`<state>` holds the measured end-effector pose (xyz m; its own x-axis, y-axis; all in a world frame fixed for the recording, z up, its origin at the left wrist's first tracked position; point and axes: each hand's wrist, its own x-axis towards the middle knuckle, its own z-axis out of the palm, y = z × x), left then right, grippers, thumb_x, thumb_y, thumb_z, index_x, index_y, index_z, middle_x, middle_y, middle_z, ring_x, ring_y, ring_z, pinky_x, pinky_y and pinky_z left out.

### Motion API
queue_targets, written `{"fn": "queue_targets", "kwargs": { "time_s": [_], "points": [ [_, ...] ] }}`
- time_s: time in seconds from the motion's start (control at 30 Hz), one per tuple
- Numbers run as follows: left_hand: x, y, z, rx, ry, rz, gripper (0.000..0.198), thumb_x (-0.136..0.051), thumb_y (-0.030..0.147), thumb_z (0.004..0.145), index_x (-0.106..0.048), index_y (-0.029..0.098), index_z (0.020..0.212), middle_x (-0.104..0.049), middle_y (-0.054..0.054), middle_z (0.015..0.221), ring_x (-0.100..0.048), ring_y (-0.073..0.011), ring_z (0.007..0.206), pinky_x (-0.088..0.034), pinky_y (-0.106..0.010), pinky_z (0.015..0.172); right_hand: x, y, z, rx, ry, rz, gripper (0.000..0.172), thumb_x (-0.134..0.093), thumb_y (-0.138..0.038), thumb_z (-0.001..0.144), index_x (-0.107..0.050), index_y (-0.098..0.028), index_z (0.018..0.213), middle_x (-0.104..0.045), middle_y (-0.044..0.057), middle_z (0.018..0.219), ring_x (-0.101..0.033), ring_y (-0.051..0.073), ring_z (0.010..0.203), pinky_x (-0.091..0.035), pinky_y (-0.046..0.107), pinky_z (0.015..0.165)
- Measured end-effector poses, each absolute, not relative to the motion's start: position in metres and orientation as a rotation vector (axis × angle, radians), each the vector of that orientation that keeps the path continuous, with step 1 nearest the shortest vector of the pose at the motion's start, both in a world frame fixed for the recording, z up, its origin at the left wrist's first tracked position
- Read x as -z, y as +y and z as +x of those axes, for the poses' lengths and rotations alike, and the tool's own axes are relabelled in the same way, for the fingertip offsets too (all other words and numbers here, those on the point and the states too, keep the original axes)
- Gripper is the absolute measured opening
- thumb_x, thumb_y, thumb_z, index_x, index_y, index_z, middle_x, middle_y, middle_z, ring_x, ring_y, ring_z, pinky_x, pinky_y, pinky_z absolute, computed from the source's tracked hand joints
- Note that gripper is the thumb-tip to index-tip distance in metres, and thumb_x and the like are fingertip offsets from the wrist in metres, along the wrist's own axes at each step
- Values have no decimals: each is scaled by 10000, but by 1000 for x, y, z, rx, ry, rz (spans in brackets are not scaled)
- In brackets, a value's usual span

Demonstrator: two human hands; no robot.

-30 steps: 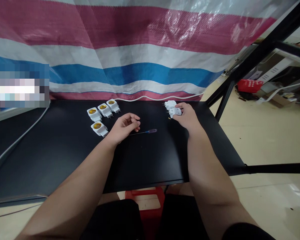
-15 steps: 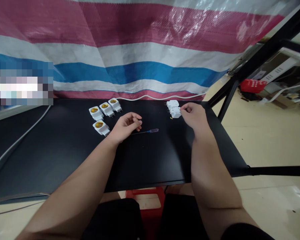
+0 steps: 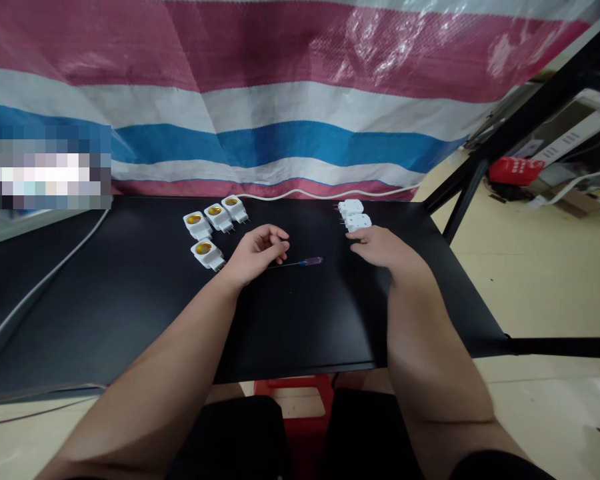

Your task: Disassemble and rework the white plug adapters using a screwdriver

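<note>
Resting on a flat black tabletop (image 3: 130, 320), the left hand (image 3: 255, 253) sits with its fingers loosely curled inward, spaced slightly apart and pinching nothing. Just beside its fingertips, a slim screwdriver with a translucent purple handle and thin metal shaft (image 3: 313, 261) lies flat on the table, untouched.

Left of that hand stand four white plastic plug-in lamp holders with yellow centres (image 3: 207, 255), three in a slanting row and the fourth just in front of them. Their metal prongs point toward the right side of the table.

The right hand (image 3: 385, 248) lies flat, with its fingers stretched out and pressed together, pointing toward two white plastic plug adapters (image 3: 359, 223). The pair sit end to end near the back edge of the table. The fingertips (image 3: 353, 233) are right at the nearer adapter, though from this angle they may only be just beside it; nothing is pinched.

A thin white cable (image 3: 330, 193) runs along the back edge, in front of a pink, white and blue striped woven tarp (image 3: 280, 103). A grey cable (image 3: 40, 293) crosses the table's left side, and a red plastic stool (image 3: 305, 393) shows beneath the front edge.
</note>
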<state>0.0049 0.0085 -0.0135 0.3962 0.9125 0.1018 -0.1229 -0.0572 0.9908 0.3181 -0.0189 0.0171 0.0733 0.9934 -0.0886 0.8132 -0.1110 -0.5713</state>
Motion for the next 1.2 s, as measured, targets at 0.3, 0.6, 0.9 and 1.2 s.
{"fn": "queue_targets", "kwargs": {
  "time_s": [0.3,0.6,0.9,1.2],
  "points": [
    [12,8,5,-982,778,1373,272,-875,301,816,-712,163,985,-593,31,714,-676,-127,648,-553,-232,577,-32,-27,313,-662,-1887,-2042,125,-690,-255,794,-810,-260,827,-828,79,970,-773,327,921,-590,489,899],
    [13,7,4,-941,753,1421,288,-872,331,834,-715,171,1013,-599,25,712,-644,-120,625,-532,-231,561,-46,-32,306,-788,-1880,-2144,252,-656,-299,857,-623,-238,615,-776,55,763,-696,244,724,-481,392,703],
    [14,6,3,-909,768,1476,314,-845,353,858,-690,157,1049,-596,38,721,-636,-105,626,-514,-222,580,-49,-34,305,-819,-1875,-1949,176,-660,-290,922,-782,-209,1020,-737,49,832,-669,215,794,-471,369,774],
    [12,3,4,-927,780,1571,289,-827,346,859,-703,157,1038,-480,71,649,-506,-90,578,-444,-247,610,-29,-38,247,-759,-2195,-1232,236,-762,-281,912,-765,-218,1139,-636,57,1052,-619,186,882,-518,346,785]
  ]
}}
